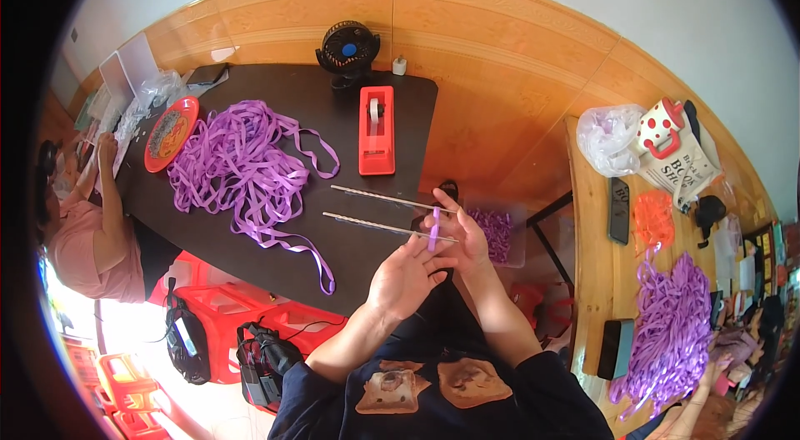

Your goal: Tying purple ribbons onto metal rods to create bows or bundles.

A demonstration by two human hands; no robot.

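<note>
Two thin twisted metal rods lie side by side over the dark table's right edge, their right ends reaching between my hands. A short piece of purple ribbon spans both rods near those ends. My right hand comes from the right, index finger raised along the farther rod and the other fingers bent at the ribbon; its exact grip is partly hidden. My left hand is just below the nearer rod, palm up, fingers apart, thumb close to the ribbon's lower end.
A purple ribbon heap, red tape dispenser, black fan and red plate are on the dark table. Beneath my right hand is a bin of purple pieces. More ribbon lies on the wooden table. A person sits left.
</note>
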